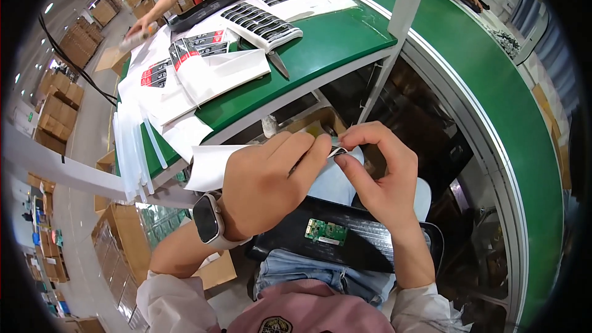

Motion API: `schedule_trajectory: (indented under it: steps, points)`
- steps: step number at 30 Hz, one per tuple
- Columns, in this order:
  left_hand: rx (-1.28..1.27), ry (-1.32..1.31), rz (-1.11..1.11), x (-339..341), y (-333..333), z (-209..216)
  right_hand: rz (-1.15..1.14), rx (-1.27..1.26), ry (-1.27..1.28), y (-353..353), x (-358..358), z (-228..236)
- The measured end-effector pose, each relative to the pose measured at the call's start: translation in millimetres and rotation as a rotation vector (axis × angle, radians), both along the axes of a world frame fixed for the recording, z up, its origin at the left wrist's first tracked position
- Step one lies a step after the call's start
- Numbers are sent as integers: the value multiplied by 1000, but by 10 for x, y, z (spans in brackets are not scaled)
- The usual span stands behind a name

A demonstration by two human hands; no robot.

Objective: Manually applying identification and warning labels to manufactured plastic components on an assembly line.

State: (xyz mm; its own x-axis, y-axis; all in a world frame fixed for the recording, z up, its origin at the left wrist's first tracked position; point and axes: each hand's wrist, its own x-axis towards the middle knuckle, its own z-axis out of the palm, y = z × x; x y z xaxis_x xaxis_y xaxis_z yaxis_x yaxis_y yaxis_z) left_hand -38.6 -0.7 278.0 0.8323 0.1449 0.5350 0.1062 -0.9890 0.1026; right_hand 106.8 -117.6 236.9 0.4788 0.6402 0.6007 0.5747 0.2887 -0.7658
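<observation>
Two bare hands meet above the lap, with a small black-and-white strip (337,151) between their fingertips; its exact form cannot be told, being largely covered. The left hand (262,169) is curled with its fingers closed on the strip, its thumb hidden, while the right hand (393,179) pinches the strip's exposed end between thumb and forefinger, the strip lying just left of those tips. Below the hands, a green circuit board (325,232) rests on a long black panel (287,225) across the thighs, near the right wrist.
</observation>
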Motion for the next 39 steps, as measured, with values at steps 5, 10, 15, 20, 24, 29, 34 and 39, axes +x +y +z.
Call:
schedule_trajectory:
  steps: [5, 10, 15, 20, 24, 29, 34, 39]
  points:
    - [-39, 3, -88, 11, 34, 1, 11, 26, -198, 22, 49, -29]
    - [12, 4, -115, 18, 25, 13, -21, -20, -205, -14, -20, 30]
    - [40, -14, -136, 13, 25, 7, -10, -56, -166, -55, -27, 21]
    - [41, 41, -120, -28, 9, 13, 53, -96, -58, -14, -35, 16]
    - [-2, 15, -124, -7, 48, -47, 73, -102, -49, 2, -18, -50]
    - [-184, 51, -150, -6, 86, -69, -31, -98, 24, -19, -76, 2]
    - [-477, 70, -254, 29, 233, -126, -51, 0, -331, -14, -19, -60]
    - [-968, 227, -310, 46, 348, -186, -74, 172, -577, 40, -10, -128]
